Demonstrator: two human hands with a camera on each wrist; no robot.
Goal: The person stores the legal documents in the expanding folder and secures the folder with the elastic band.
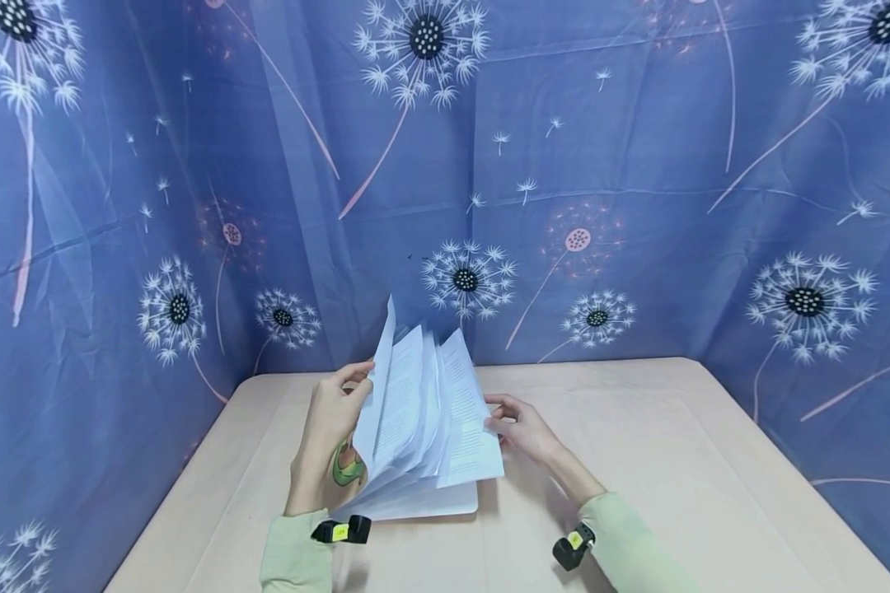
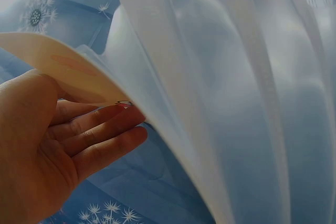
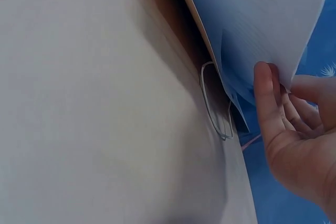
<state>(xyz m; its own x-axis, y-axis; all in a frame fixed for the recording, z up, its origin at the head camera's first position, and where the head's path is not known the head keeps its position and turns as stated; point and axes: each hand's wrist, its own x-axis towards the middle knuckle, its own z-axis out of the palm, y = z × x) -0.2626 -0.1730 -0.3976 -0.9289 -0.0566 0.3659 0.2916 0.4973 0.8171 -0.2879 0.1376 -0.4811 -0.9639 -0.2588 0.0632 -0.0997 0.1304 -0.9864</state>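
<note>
A folder (image 1: 374, 412) with fanned clear plastic pockets (image 2: 236, 87) and printed sheets stands partly open on the table, front of the person. My left hand (image 1: 334, 416) holds the edge of its cover, thumb on one side and fingers on the other; a green and brown picture (image 1: 348, 468) shows on the cover's outside. On the other side, my right hand (image 1: 522, 428) pinches the edge of a printed page (image 1: 466, 424) between thumb and fingers. A thin pale loop (image 3: 206, 100) sticks out at the folder's edge in the right wrist view.
The pale table (image 1: 638, 461) spreads to both sides of the folder. Blue dandelion-print cloth (image 1: 638, 165) hangs behind the table and along its left and right. A black device with a yellow label (image 1: 341, 532) sits on each wrist.
</note>
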